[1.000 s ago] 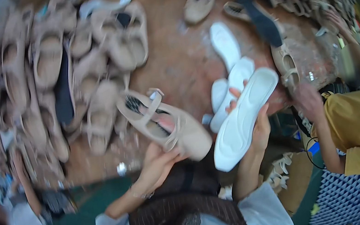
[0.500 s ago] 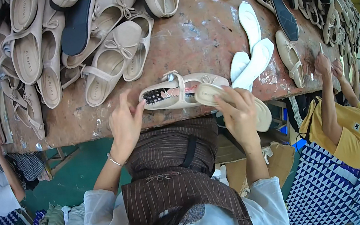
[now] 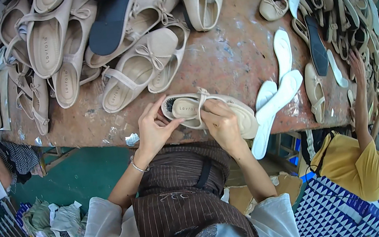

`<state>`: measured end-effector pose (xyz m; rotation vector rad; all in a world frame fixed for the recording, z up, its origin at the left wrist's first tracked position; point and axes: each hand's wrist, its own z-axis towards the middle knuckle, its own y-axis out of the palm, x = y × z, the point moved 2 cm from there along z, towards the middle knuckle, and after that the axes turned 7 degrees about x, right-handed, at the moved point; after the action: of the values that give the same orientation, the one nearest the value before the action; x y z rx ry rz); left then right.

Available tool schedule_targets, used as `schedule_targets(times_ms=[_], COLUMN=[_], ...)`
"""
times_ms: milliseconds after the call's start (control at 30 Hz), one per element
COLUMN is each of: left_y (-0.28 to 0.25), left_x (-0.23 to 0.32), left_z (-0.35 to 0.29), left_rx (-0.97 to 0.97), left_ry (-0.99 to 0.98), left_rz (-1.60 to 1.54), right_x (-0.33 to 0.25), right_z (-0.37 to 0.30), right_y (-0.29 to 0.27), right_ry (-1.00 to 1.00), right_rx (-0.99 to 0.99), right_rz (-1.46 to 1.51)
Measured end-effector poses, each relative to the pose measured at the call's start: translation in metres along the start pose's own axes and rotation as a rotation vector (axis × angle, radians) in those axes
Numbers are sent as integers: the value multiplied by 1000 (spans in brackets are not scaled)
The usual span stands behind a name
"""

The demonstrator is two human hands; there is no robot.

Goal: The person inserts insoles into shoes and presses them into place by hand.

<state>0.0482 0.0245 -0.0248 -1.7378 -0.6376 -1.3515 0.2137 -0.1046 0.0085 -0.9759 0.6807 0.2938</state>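
Note:
A beige strapped shoe (image 3: 203, 96) lies sideways in front of me at the table's near edge, its heel to the left. My left hand (image 3: 154, 129) is closed round that heel, thumb at the opening. In my right hand (image 3: 223, 124), the fingers grip a beige insole (image 3: 186, 108) beside the strap. The insole's heel end sits inside the shoe, leaving a bit of dark lining visible at the back. Its wide front end (image 3: 247, 122) sticks out past my right hand over the shoe's toe. My right fingertips are partly hidden.
Beige shoes (image 3: 135, 67) are piled at the table's (image 3: 234, 58) far left, one showing a black sole (image 3: 112, 27). White foot-shaped pieces (image 3: 277, 98) lie right of my hands. More shoes (image 3: 315, 92) crowd the right side, where a person in a yellow shirt (image 3: 353, 162) sits.
The insole has gone from above the shoe to partly inside it, passing under the strap. My left hand has closed on the heel; my right hand has moved left to the strap.

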Motion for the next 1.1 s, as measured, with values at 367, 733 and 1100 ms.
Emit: schedule_targets(times_ms=[367,733,1100], left_y=[4,4,11], left_x=[-7,-9,-7], left_z=[9,9,11], left_rx=[71,72,107], left_ry=[-56,-109,-187], left_rz=[25,-55,128], right_x=[1,3,5], right_z=[11,9,6], right_y=[24,21,33], right_ry=[46,117,3], right_rx=[-66,-19,-69], right_rz=[33,118,-28])
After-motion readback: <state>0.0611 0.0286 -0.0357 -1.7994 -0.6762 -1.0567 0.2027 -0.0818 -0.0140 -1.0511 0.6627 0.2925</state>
